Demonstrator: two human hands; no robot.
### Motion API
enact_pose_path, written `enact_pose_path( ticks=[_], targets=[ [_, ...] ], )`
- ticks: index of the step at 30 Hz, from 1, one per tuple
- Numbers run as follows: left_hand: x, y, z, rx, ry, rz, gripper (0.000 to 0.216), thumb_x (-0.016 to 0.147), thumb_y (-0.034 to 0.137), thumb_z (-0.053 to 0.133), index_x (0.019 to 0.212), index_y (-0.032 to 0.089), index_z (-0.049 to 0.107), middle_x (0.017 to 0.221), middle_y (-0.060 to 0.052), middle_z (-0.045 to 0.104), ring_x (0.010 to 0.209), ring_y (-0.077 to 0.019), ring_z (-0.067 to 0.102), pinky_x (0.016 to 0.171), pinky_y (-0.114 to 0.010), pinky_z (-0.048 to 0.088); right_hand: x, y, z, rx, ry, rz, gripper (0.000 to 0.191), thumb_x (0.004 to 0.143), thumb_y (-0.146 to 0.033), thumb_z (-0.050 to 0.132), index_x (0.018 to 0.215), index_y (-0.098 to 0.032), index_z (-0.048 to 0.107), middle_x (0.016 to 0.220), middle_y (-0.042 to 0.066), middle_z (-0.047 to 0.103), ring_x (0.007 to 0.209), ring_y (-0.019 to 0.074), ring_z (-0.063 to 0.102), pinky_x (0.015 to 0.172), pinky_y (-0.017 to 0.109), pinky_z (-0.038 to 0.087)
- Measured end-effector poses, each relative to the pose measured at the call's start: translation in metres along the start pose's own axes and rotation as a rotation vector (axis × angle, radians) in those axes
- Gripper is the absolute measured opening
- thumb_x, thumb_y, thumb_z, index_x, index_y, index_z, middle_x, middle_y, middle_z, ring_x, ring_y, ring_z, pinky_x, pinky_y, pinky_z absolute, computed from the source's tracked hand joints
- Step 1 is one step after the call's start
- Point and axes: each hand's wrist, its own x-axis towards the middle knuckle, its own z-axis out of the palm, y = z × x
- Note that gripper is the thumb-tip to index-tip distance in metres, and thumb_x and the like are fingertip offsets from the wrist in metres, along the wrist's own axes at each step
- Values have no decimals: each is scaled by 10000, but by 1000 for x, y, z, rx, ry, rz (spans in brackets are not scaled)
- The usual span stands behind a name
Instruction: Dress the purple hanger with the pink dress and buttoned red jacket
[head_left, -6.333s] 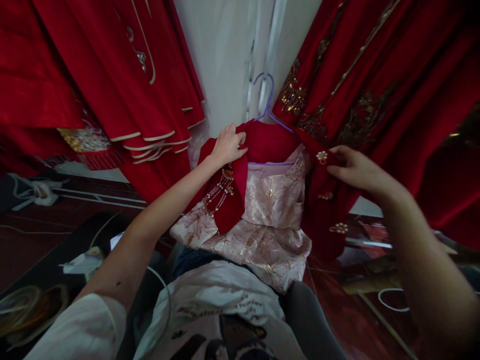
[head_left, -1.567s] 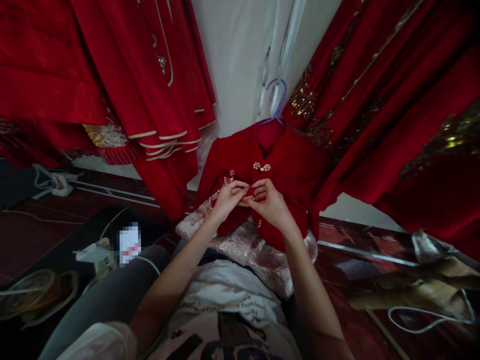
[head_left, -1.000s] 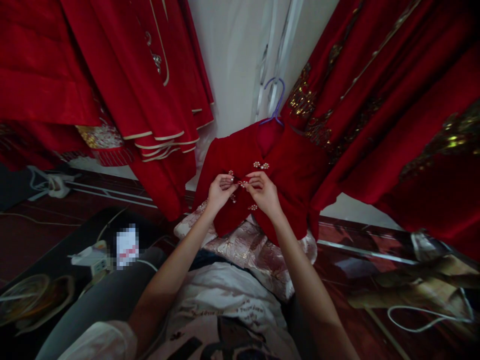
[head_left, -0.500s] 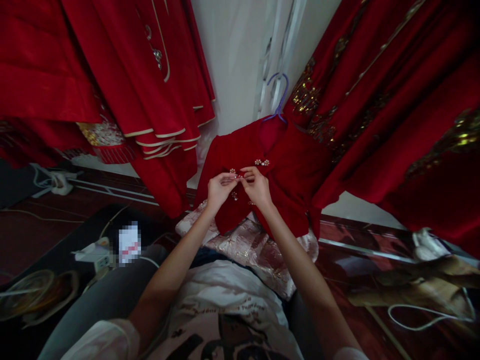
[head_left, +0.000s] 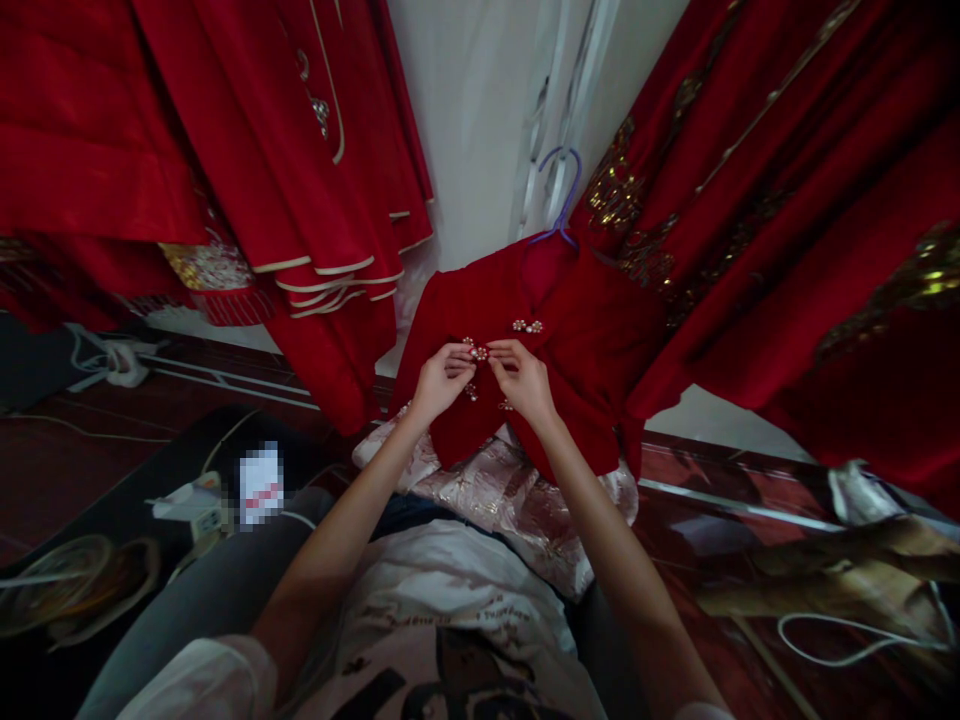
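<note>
A red jacket (head_left: 600, 340) hangs from a purple hanger (head_left: 568, 190), its front facing me and its lower part over my lap. Small pearl-beaded fasteners (head_left: 527, 327) sit along its front opening. My left hand (head_left: 444, 380) pinches the left side of one beaded clasp (head_left: 479, 353). From the other side, my right hand (head_left: 523, 382) grips that same clasp between thumb and forefinger. The fingers partly cover its ends. Another beaded piece (head_left: 471, 392) shows just below my left fingers.
Red garments with pale trim (head_left: 330, 260) hang on the left. Sequined red garments (head_left: 750, 220) hang on the right. Pale shiny fabric (head_left: 487, 490) lies across my lap. A power strip (head_left: 199, 510) and a clear plastic container (head_left: 67, 590) lie at lower left, brown paper (head_left: 847, 570) at lower right.
My fingertips have drawn slightly apart, the right hand shifting a little to the right. The beaded clasp now shows between them, where fingers mostly covered it before.
</note>
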Motion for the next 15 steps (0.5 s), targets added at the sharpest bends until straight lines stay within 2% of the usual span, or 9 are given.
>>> enact_pose_path(
  ticks=[2,4,8,11,15],
  targets=[
    [-11,-4,-2,67,13,0,355,708,142,654,1053,168,573,901,-32,633,747,-114,628,662,-237,524,-11,6,-14,-14,-70,20,194,858,-265,530,1009,-196,632,983,51,700,839,141,675,728,266,551],
    [-25,-7,-5,153,-5,-10,330,711,116,635,1028,173,563,861,-16,609,711,-101,600,629,-216,497,-20,11,-32,-91,-161,60,160,849,-251,546,949,-189,654,903,45,711,782,144,675,718,275,543],
    [-53,-11,-8,185,-141,-74,381,726,66,589,1083,192,548,841,-3,613,721,-97,602,660,-215,498,-28,19,-59,-201,-336,124,152,824,-235,586,946,-187,663,822,41,708,713,145,664,678,274,526],
    [-63,-12,-5,120,-138,-78,469,728,58,578,1164,216,515,954,-21,610,759,-92,612,714,-231,517,-29,27,-57,-254,-356,183,199,784,-255,643,970,-184,629,830,42,692,677,140,645,643,269,511],
    [-61,-13,3,110,-147,-68,408,736,95,598,1124,213,547,988,-32,614,760,-96,612,715,-237,516,-31,42,-33,-271,-337,195,331,658,-252,740,927,-176,562,825,11,639,672,122,605,621,246,486]
  ],
)
